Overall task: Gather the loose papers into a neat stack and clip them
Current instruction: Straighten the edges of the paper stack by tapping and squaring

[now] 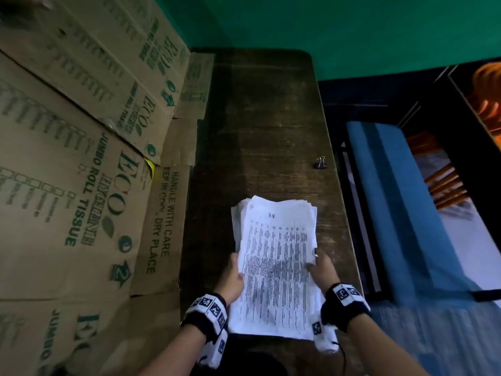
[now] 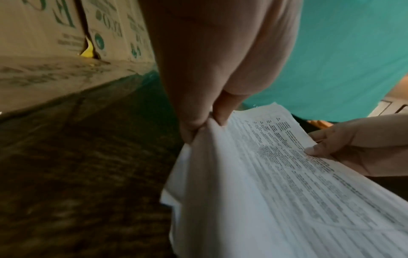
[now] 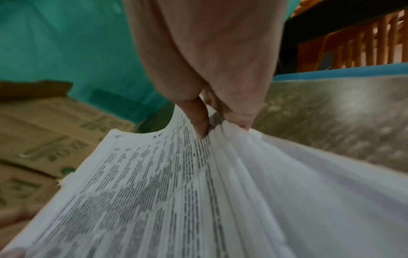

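both hands [image 1: 320, 268] pinch the papers [image 1: 276, 267] by the sides.

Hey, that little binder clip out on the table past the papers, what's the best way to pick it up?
Pinch the binder clip by its wire handles, coming from above with the right hand. It stands alone near the right edge of the table with handles pointing up, so they offer the easiest pinch. That likely means letting the left hand hold the papers alone.
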The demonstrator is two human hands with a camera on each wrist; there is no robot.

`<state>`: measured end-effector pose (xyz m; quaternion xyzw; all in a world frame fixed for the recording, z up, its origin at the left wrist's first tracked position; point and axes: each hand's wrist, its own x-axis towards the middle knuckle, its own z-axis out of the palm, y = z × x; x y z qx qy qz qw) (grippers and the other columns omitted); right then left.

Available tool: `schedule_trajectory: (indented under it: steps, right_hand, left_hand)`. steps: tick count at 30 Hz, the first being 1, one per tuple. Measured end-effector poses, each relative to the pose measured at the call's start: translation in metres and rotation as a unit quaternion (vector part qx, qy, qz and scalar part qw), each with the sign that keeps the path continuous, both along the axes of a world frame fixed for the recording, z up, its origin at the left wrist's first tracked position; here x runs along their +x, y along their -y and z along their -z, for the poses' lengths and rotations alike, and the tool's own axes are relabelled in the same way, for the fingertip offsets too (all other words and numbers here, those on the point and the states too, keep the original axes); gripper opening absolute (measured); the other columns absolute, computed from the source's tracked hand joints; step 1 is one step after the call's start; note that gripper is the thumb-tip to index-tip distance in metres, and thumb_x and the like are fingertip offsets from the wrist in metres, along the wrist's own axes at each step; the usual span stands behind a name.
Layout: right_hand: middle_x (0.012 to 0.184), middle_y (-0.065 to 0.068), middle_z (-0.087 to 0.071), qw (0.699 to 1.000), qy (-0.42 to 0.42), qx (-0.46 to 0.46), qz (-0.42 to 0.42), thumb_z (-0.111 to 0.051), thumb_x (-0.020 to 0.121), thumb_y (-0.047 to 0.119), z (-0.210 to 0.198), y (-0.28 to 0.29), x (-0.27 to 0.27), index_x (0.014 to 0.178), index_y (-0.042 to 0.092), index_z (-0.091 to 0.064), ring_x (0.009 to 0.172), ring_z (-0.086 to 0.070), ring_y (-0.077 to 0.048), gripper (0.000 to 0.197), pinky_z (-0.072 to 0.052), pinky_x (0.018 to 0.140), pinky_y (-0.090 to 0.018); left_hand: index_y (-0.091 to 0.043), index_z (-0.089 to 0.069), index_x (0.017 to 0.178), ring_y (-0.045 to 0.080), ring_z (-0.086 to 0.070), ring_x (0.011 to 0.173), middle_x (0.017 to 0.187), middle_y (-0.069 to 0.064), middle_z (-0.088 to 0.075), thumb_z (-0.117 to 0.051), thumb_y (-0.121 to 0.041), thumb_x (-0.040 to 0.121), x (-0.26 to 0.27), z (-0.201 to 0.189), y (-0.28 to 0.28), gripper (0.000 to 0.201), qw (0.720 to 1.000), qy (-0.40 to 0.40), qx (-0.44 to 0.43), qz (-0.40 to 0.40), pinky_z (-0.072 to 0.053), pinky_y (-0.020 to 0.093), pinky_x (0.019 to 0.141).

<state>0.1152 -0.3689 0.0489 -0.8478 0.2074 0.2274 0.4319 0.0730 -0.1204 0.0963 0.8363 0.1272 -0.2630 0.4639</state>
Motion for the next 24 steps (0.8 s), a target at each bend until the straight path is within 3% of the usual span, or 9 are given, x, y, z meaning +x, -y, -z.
schedule_trajectory:
  steps: [3, 8, 10, 12, 14, 16, 20, 24]
  right_hand:
    - [0.122, -0.020, -0.062, 1.000, 0.006, -0.028, -0.006, -0.061, 0.085, -0.002, 0.007, -0.012, 0.001, 0.128, -0.003, -0.048, 0.105, -0.062, -0.032, 0.045, -0.052, 0.088, -0.039]
    - [0.111, -0.018, -0.063, 0.999, 0.012, -0.035, 0.025, -0.052, 0.088, -0.004, -0.008, -0.016, 0.013, 0.126, 0.000, -0.045, 0.080, -0.058, -0.025, 0.039, -0.046, 0.065, -0.029]
    - [0.114, -0.020, -0.061, 0.999, -0.001, -0.050, 0.009, -0.054, 0.088, -0.002, -0.008, -0.015, 0.016, 0.124, -0.002, -0.045, 0.089, -0.059, -0.030, 0.037, -0.042, 0.069, -0.028]
    - [0.123, -0.022, -0.056, 0.996, -0.009, -0.083, -0.015, -0.062, 0.086, 0.006, -0.008, -0.014, 0.018, 0.124, -0.003, -0.044, 0.108, -0.057, -0.035, 0.043, -0.044, 0.082, -0.030]
    - [0.137, -0.024, -0.043, 0.991, -0.021, -0.130, -0.030, -0.068, 0.085, 0.020, -0.009, -0.012, 0.018, 0.132, -0.002, -0.039, 0.125, -0.044, -0.039, 0.060, -0.041, 0.101, -0.042]
    - [0.146, -0.025, -0.028, 0.986, -0.042, -0.158, -0.033, -0.066, 0.088, 0.030, -0.011, -0.014, 0.019, 0.140, -0.001, -0.030, 0.135, -0.030, -0.042, 0.070, -0.029, 0.109, -0.047]
    - [0.147, -0.024, -0.023, 0.979, -0.033, -0.192, -0.062, -0.052, 0.096, 0.029, -0.011, -0.027, 0.026, 0.146, 0.010, -0.025, 0.136, -0.023, -0.043, 0.060, -0.028, 0.107, -0.054]
    - [0.145, -0.021, -0.026, 0.976, -0.006, -0.208, -0.059, -0.052, 0.095, 0.030, -0.013, -0.027, 0.042, 0.142, 0.017, -0.033, 0.136, -0.023, -0.040, 0.053, -0.027, 0.106, -0.058]
  left_hand:
    - [-0.007, -0.021, 0.140, 0.008, -0.038, 0.112, 0.123, -0.002, -0.036, -0.037, 0.007, 0.092, 0.004, 0.001, 0.002, 0.052, 0.999, -0.001, 0.032, -0.002, -0.026, 0.012, 0.089]
    - [-0.006, -0.023, 0.140, 0.015, -0.044, 0.116, 0.129, 0.008, -0.042, -0.040, 0.012, 0.088, 0.015, 0.003, 0.008, 0.058, 0.999, 0.017, 0.008, -0.049, -0.030, 0.017, 0.095]
    - [-0.003, -0.029, 0.137, 0.024, -0.046, 0.121, 0.129, 0.013, -0.043, -0.044, 0.010, 0.086, 0.019, 0.008, 0.009, 0.055, 0.998, 0.004, 0.035, -0.053, -0.033, 0.020, 0.096]
    - [-0.004, -0.033, 0.133, 0.032, -0.041, 0.125, 0.129, 0.016, -0.038, -0.052, 0.002, 0.083, 0.022, 0.012, 0.008, 0.053, 0.994, -0.017, 0.097, -0.046, -0.036, 0.030, 0.102]
    - [-0.006, -0.027, 0.139, 0.035, -0.028, 0.132, 0.137, 0.015, -0.028, -0.057, -0.009, 0.085, 0.023, 0.013, 0.007, 0.062, 0.987, -0.031, 0.149, -0.044, -0.027, 0.040, 0.111]
    - [-0.010, -0.022, 0.145, 0.036, -0.023, 0.135, 0.140, 0.015, -0.024, -0.056, -0.012, 0.088, 0.026, 0.014, 0.008, 0.066, 0.987, -0.036, 0.145, -0.050, -0.023, 0.041, 0.114]
    - [-0.026, -0.027, 0.146, 0.039, -0.019, 0.138, 0.143, 0.016, -0.025, -0.048, -0.006, 0.085, 0.029, 0.020, 0.017, 0.068, 0.992, -0.094, 0.087, -0.001, -0.019, 0.048, 0.118]
    - [-0.011, -0.023, 0.146, 0.037, -0.023, 0.139, 0.146, 0.017, -0.020, -0.058, -0.015, 0.087, 0.036, 0.017, 0.010, 0.069, 0.985, -0.113, 0.108, -0.070, -0.025, 0.044, 0.117]
